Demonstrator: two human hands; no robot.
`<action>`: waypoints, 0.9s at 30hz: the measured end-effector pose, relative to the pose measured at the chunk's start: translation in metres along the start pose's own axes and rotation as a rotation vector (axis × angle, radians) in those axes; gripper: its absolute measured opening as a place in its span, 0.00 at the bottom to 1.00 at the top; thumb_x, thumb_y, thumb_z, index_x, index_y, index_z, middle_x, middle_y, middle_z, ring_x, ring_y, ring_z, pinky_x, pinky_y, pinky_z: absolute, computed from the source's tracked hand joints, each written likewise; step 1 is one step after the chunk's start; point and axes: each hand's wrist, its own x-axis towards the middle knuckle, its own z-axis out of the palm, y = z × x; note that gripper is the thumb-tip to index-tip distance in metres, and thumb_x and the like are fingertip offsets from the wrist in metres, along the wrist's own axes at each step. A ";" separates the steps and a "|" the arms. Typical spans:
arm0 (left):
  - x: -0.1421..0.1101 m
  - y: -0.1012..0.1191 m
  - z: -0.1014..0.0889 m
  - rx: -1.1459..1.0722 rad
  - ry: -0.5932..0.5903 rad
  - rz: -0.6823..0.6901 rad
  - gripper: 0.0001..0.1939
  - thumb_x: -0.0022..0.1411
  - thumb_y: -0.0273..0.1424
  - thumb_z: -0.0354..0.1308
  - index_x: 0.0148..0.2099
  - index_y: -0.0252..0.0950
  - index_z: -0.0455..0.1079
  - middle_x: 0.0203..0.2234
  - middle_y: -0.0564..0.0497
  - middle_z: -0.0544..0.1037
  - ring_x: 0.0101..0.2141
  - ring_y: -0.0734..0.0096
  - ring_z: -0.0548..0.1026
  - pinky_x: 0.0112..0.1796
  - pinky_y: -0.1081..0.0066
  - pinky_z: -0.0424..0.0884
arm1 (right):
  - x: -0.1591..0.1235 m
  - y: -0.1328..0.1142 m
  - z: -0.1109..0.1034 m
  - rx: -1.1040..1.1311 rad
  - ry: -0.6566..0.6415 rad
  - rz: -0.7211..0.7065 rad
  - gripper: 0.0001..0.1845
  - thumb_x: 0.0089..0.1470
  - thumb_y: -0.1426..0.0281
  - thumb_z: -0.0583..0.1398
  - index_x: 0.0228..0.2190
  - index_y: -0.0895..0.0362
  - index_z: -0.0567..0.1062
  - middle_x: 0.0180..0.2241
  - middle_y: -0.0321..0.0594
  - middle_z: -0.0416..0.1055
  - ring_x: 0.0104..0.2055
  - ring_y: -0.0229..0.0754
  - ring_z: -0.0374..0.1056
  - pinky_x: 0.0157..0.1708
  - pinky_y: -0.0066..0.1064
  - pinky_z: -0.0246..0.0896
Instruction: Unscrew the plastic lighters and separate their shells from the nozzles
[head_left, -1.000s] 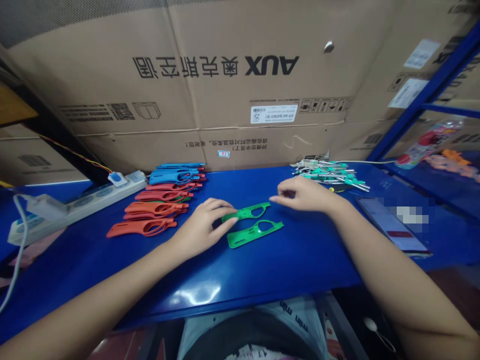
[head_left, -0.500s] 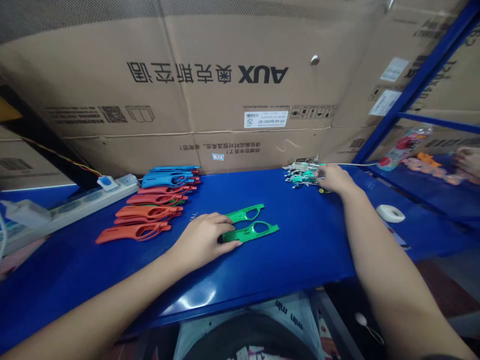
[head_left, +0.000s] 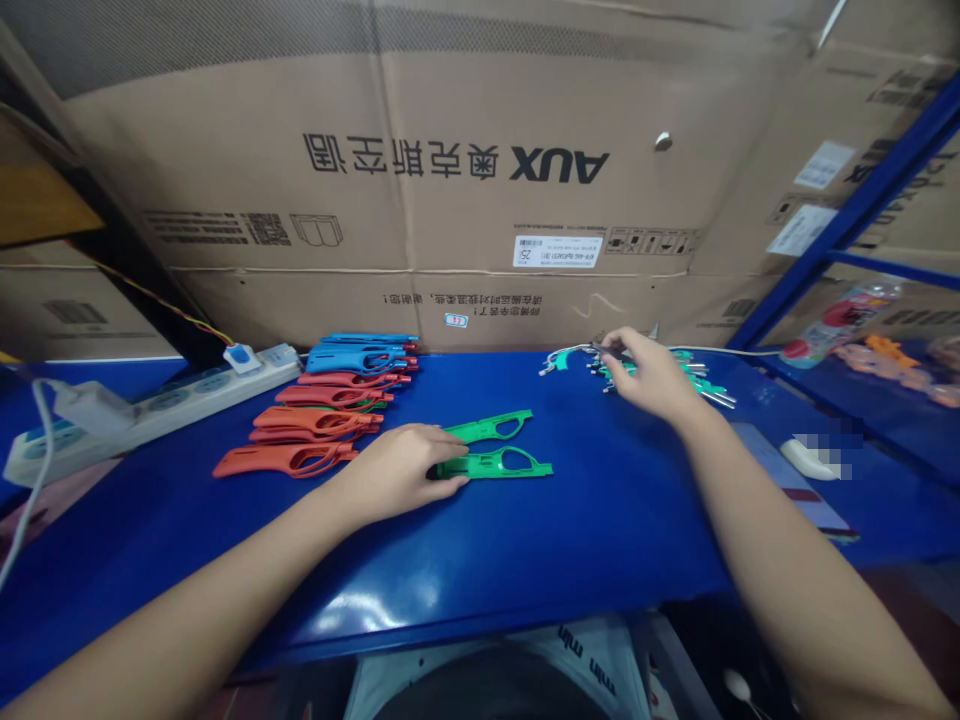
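Two green plastic handle pieces lie side by side on the blue table (head_left: 600, 520). My left hand (head_left: 397, 468) rests on the near green piece (head_left: 501, 466), fingers pressed on its left end; the far green piece (head_left: 491, 428) lies just behind. My right hand (head_left: 649, 375) reaches to a pile of small green-and-metal parts (head_left: 701, 383) at the back right, its fingers pinched on a small metal part (head_left: 570, 353) that sticks out to the left.
Orange handle pieces (head_left: 289, 458) and blue ones (head_left: 356, 352) are stacked in a row at the left. A white power strip (head_left: 161, 398) lies further left. A large cardboard box (head_left: 450, 180) stands behind. A flat phone-like thing (head_left: 787, 465) lies at the right.
My right hand went from the green pieces to the parts pile and now draws a metal part leftward. My left hand shifted onto the near green piece.
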 end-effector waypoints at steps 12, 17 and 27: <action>-0.003 -0.002 -0.012 0.010 -0.080 0.014 0.11 0.65 0.33 0.60 0.47 0.37 0.79 0.46 0.44 0.83 0.47 0.57 0.81 0.50 0.63 0.76 | -0.007 -0.048 0.010 -0.017 -0.317 0.052 0.08 0.63 0.66 0.52 0.40 0.54 0.70 0.38 0.45 0.76 0.37 0.48 0.71 0.32 0.33 0.55; -0.003 0.001 -0.013 0.030 -0.104 -0.006 0.12 0.66 0.34 0.60 0.49 0.37 0.79 0.48 0.44 0.82 0.47 0.57 0.81 0.49 0.63 0.76 | -0.006 -0.030 0.020 -0.048 -0.392 0.114 0.09 0.62 0.65 0.55 0.33 0.54 0.73 0.34 0.44 0.77 0.35 0.48 0.71 0.30 0.33 0.53; -0.002 0.002 -0.010 0.013 -0.090 -0.021 0.13 0.69 0.36 0.58 0.51 0.39 0.78 0.50 0.46 0.81 0.47 0.59 0.81 0.49 0.64 0.76 | -0.001 -0.010 0.027 -0.004 -0.138 0.283 0.09 0.60 0.66 0.55 0.36 0.55 0.74 0.35 0.48 0.78 0.37 0.51 0.72 0.35 0.36 0.60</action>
